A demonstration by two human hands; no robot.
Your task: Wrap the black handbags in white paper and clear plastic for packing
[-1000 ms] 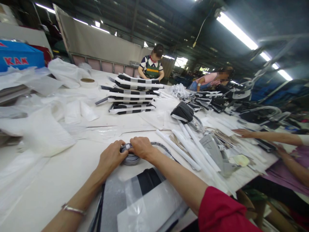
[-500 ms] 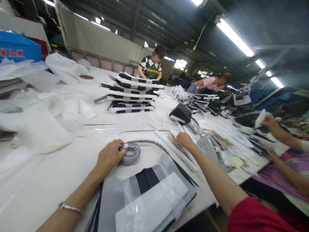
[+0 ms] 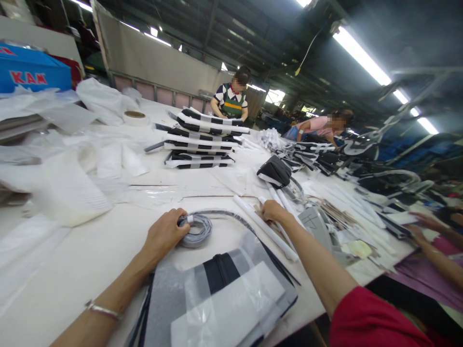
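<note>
Surface (image 3: 83, 260) bare near left; far blue box (image 3: 34, 72) reads KAM. My left hand (image 3: 164, 235) grips coiled strap (image 3: 197, 229); right hand (image 3: 273, 210) on white rolls (image 3: 264, 229), grip unclear.

from my feed i see a long white bench (image 3: 90, 255) running deep into a workshop hall. overhead the roof (image 3: 253, 29) is dark with steel beams, and fluorescent tubes (image 3: 361, 55) glare along the right. a pale grey partition wall (image 3: 162, 62) stands behind the bench at left, and daylight shows through an opening (image 3: 277, 95) at the far end.
</note>
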